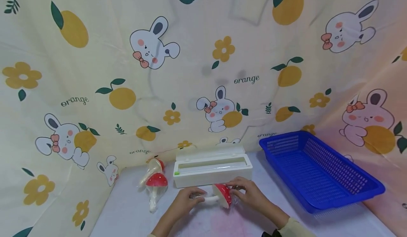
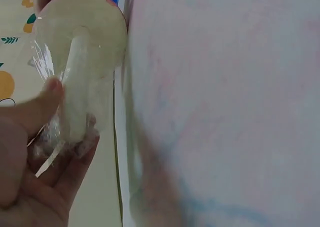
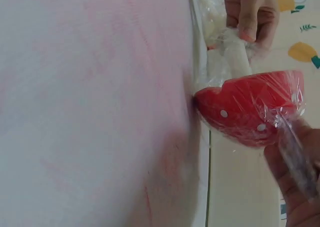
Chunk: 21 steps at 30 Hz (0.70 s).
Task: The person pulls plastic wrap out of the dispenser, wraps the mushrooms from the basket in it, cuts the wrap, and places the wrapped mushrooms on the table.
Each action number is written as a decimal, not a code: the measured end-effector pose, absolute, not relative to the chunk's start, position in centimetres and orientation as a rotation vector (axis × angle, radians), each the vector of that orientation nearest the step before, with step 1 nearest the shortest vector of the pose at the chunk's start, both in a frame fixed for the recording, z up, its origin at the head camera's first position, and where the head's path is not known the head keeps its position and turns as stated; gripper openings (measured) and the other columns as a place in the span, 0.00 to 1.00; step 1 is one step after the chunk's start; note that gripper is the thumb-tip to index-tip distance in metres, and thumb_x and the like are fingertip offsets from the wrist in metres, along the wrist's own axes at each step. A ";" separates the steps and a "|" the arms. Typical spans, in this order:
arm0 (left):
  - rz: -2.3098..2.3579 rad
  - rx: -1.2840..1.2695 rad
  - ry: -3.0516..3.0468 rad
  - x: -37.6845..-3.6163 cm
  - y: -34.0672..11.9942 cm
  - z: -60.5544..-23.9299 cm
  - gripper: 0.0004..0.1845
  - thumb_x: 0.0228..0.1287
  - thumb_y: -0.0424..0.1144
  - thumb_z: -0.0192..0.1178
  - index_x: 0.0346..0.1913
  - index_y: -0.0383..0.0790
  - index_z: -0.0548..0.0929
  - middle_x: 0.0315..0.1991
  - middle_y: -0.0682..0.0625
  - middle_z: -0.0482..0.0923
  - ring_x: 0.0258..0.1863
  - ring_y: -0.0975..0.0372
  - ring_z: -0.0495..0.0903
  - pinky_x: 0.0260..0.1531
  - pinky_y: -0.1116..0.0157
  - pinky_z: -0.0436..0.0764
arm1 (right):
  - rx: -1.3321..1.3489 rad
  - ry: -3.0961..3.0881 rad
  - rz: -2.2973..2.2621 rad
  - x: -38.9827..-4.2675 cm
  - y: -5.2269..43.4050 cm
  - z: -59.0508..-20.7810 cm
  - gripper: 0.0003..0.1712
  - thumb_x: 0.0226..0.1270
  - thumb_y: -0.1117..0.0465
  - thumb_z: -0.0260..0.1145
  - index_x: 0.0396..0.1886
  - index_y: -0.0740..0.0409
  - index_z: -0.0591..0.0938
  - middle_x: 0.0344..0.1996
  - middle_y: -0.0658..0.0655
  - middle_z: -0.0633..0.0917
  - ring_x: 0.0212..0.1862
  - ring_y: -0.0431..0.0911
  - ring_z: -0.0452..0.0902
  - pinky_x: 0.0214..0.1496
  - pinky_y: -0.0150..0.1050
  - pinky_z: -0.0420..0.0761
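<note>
A toy mushroom [image 1: 219,195] with a red white-dotted cap and pale stem lies on its side on the table, covered in clear film. My left hand [image 1: 187,200] grips the stem end [image 2: 75,102] and the film around it. My right hand [image 1: 246,191] holds the red cap [image 3: 250,107] and pinches the film over it. Behind the hands stands a white cling-film dispenser box [image 1: 212,168] with its lid open.
Two more wrapped mushrooms [image 1: 154,180] lie at the left of the dispenser. A blue plastic basket [image 1: 318,169] sits at the right. A bunny-and-orange printed cloth [image 1: 203,70] hangs behind and around the white table [image 1: 127,208].
</note>
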<state>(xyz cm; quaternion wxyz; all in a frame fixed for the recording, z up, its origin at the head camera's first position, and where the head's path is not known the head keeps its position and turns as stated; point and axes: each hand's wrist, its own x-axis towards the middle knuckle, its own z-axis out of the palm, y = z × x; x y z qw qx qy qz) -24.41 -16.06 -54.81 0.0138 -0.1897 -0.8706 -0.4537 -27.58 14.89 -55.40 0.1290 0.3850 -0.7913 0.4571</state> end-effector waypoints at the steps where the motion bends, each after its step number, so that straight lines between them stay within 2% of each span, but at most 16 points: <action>1: -1.417 -0.614 -2.696 -24.5 -16.1 -54.9 0.08 0.67 0.38 0.75 0.47 0.44 0.94 0.44 0.54 0.92 0.43 0.69 0.84 0.44 0.67 0.83 | 1.109 -2.299 1.328 -27.6 14.8 -55.3 0.17 0.66 0.71 0.76 0.54 0.59 0.91 0.44 0.53 0.90 0.46 0.43 0.87 0.47 0.37 0.89; 6: -1.410 -0.645 -2.639 -24.7 -15.9 -55.4 0.04 0.67 0.34 0.74 0.42 0.41 0.96 0.39 0.53 0.93 0.42 0.71 0.87 0.41 0.70 0.84 | 1.077 -2.249 1.304 -27.8 14.4 -55.5 0.16 0.62 0.72 0.79 0.48 0.55 0.93 0.39 0.47 0.90 0.42 0.38 0.86 0.45 0.37 0.88; 12: -1.390 -0.620 -2.638 -24.8 -15.8 -55.9 0.03 0.66 0.34 0.74 0.40 0.41 0.96 0.37 0.53 0.93 0.40 0.72 0.86 0.40 0.71 0.83 | 0.999 -2.177 1.203 -28.0 14.0 -56.0 0.15 0.55 0.72 0.83 0.40 0.53 0.95 0.33 0.44 0.90 0.38 0.38 0.84 0.40 0.40 0.86; 17: -1.410 -0.566 -2.617 -24.7 -15.8 -55.8 0.04 0.69 0.34 0.72 0.42 0.42 0.95 0.38 0.55 0.93 0.40 0.72 0.85 0.41 0.70 0.84 | 1.000 -2.217 1.190 -27.9 14.3 -55.9 0.12 0.63 0.69 0.79 0.46 0.54 0.94 0.35 0.48 0.90 0.38 0.38 0.82 0.39 0.39 0.86; 21: -1.417 -0.505 -2.618 -24.7 -16.1 -55.7 0.05 0.73 0.36 0.69 0.43 0.44 0.94 0.39 0.56 0.92 0.42 0.70 0.86 0.45 0.69 0.84 | 1.110 -2.282 1.239 -27.5 14.9 -55.6 0.16 0.71 0.69 0.73 0.57 0.60 0.90 0.46 0.55 0.92 0.43 0.47 0.85 0.43 0.40 0.86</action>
